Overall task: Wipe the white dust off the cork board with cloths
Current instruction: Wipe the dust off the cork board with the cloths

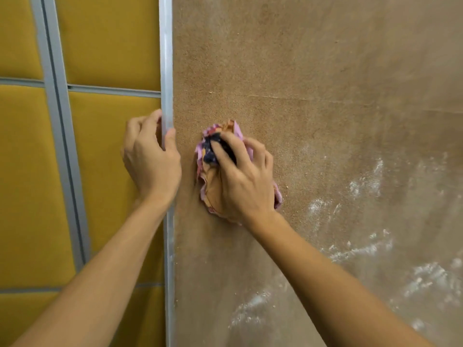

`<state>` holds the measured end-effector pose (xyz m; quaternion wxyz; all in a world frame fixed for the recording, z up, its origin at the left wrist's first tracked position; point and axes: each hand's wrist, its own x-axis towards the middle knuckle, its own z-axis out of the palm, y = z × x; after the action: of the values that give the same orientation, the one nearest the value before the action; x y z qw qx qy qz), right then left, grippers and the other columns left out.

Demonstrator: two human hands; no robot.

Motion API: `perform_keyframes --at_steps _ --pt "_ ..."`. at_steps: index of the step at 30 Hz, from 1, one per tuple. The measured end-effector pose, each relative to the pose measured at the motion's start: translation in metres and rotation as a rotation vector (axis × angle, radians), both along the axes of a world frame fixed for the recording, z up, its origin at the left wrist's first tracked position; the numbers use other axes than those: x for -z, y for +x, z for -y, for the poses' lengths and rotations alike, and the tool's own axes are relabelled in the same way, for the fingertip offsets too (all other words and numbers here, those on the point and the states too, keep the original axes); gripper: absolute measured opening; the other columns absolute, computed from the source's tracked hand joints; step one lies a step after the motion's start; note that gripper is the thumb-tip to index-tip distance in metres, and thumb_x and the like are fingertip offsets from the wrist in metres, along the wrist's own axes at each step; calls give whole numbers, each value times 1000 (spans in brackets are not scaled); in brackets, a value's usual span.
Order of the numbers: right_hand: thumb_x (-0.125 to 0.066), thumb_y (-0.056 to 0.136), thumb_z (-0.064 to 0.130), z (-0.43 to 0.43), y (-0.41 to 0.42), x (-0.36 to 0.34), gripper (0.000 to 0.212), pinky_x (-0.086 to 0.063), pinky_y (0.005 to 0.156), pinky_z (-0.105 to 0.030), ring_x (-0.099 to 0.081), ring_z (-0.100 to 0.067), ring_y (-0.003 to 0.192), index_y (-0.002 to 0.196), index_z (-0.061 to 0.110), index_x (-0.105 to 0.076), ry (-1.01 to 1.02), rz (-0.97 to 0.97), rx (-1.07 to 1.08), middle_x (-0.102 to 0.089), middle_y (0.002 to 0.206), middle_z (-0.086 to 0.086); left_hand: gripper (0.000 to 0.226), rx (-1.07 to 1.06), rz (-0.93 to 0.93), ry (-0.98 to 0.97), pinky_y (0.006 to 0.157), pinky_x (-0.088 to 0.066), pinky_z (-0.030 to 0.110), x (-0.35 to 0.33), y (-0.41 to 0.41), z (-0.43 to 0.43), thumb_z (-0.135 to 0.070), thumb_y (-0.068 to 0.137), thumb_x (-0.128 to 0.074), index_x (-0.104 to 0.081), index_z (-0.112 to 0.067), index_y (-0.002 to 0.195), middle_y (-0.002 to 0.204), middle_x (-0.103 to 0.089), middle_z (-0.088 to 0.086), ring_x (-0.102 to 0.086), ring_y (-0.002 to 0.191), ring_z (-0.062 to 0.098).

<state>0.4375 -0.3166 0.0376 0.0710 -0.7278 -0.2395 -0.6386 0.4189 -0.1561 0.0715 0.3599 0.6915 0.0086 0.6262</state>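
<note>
The brown cork board [313,83] fills the right two thirds of the view. Streaks of white dust [370,186] lie across its lower right part. My right hand [243,181] presses a crumpled pink, orange and dark blue cloth [211,179] against the board near its left edge, fingers curled over the bundle. My left hand [150,156] grips the grey metal frame [166,71] of the board, thumb on the cork side and fingers curled behind the strip.
Left of the frame are yellow padded panels [110,41] divided by grey metal strips [60,121]. More white dust [250,309] smears the board's lower middle. The upper board looks mostly free of powder.
</note>
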Motion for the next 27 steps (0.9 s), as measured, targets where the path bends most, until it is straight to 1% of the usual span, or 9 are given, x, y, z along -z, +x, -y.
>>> perform_keyframes --at_steps 2,5,8,11,14,17,20,24,27 --pt "-56 99 25 1 5 13 39 -39 93 -41 -43 -28 118 136 20 -64 54 -4 -1 -56 146 1 39 -78 85 46 95 -41 40 9 -5 13 -22 94 -64 -63 -14 132 123 -60 11 -57 115 30" --pt "-72 92 26 -3 5 69 45 -40 81 -39 -44 -26 106 136 23 -64 110 -73 4 -46 148 5 25 -74 195 147 88 -42 42 38 -22 33 -13 95 -64 -66 -9 121 114 -62 13 -60 105 32" --pt "-64 98 35 5 -3 89 41 -43 78 -40 -43 -26 97 138 25 -62 44 -143 -25 -41 145 6 15 35 148 270 80 -47 40 94 -37 50 -5 99 -55 -68 -5 106 101 -66 8 -64 90 27" --pt "-46 104 41 27 -14 68 42 -41 79 -39 -43 -25 98 142 25 -57 -139 -166 -43 -45 142 2 28 124 31 314 101 -51 35 149 -39 65 -5 102 -46 -69 2 118 121 -66 12 -64 113 24" --pt "-48 105 35 53 -17 53 43 -39 84 -37 -45 -23 105 147 27 -51 -265 -190 -51 -48 145 1 43 74 -77 359 121 -35 38 167 -32 78 -16 103 -45 -56 -1 142 151 -48 15 -44 143 25" --pt "-54 99 23 75 -19 57 52 -40 91 -37 -49 -22 114 150 24 -48 -304 -195 -72 -45 152 1 59 -68 -201 437 124 -24 55 170 -19 88 -39 103 -41 -41 -11 155 166 -27 12 -27 154 27" --pt "-54 99 21 113 -26 71 54 -40 98 -36 -51 -19 121 153 21 -46 -177 -205 -192 -44 156 3 73 -156 -243 441 127 1 54 168 1 97 -59 103 -28 -28 -14 160 171 -9 9 -8 159 24" --pt "-57 92 18 180 -20 64 51 -36 103 -32 -54 -16 122 142 12 -58 -25 -147 -178 -54 147 0 80 -262 -202 397 124 10 53 142 23 105 -66 101 -26 -20 -15 162 172 -3 9 -1 159 25" --pt "-56 91 17 225 -1 19 50 -33 101 -34 -54 -23 123 141 8 -58 18 -68 -103 -57 143 -7 75 -317 -95 365 124 8 55 102 36 114 -61 102 -33 -26 -16 161 170 -12 8 -3 158 26"
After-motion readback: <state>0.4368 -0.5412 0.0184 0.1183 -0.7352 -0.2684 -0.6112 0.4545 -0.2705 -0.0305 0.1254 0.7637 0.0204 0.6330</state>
